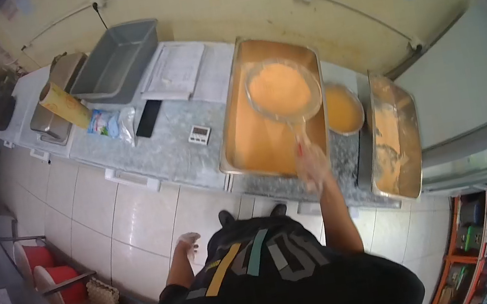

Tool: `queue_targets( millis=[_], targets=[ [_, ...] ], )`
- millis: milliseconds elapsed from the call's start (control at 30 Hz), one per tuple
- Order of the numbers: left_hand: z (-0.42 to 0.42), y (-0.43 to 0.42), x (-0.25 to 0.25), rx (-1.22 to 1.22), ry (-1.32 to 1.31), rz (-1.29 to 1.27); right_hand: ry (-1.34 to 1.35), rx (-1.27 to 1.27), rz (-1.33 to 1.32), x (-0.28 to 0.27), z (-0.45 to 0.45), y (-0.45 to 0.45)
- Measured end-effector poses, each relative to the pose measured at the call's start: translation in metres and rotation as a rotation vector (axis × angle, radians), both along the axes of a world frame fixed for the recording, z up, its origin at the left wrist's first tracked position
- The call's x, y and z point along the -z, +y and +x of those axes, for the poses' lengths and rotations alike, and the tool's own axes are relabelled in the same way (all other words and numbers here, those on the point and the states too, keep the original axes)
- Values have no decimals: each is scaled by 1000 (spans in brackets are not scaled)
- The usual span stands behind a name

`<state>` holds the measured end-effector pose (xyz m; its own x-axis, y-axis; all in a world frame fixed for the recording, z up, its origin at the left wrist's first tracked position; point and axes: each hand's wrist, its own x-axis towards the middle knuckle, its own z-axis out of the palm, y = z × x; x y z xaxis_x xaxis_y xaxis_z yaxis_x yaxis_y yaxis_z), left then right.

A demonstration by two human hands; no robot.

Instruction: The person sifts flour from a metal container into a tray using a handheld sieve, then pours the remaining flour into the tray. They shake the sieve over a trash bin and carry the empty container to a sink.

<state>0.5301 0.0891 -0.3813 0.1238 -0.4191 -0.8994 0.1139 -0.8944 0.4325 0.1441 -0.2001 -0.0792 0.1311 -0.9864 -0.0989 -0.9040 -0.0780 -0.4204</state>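
My right hand (312,165), in a clear glove, is closed around the handle of a round sieve (253,101). Orange powder (281,85) fills the sieve, which is over a deep metal tray (240,164). More of the same powder covers the bottom of that tray. My left hand (189,243), also gloved, hangs low beside my body, away from the counter. Its fingers look loosely apart and hold nothing. Just right of the tray stands a round bowl (344,109) with orange contents.
A second metal tray (413,157) with powder residue stands at the counter's right end. Left of the big tray lie a timer (199,135), a phone (149,118) and papers (175,69). Further left are a grey tub (115,64) and a yellow roll (65,105).
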Motion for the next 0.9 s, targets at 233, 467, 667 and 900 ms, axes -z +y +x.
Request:
queue_targets(
  millis=[233, 467, 667, 900],
  targets=[
    [3, 11, 31, 32, -14, -162, -647, 265, 144, 17, -1, 21],
    [-5, -2, 3, 36, 81, 146, 437, -374, -169, 33, -6, -1],
    [-15, -6, -15, 147, 101, 127, -1451, 203, 559, 75, 2, -41],
    [-26, -39, -27, 204, -47, 92, -479, 217, 264, 0, 22, -6]
  ],
)
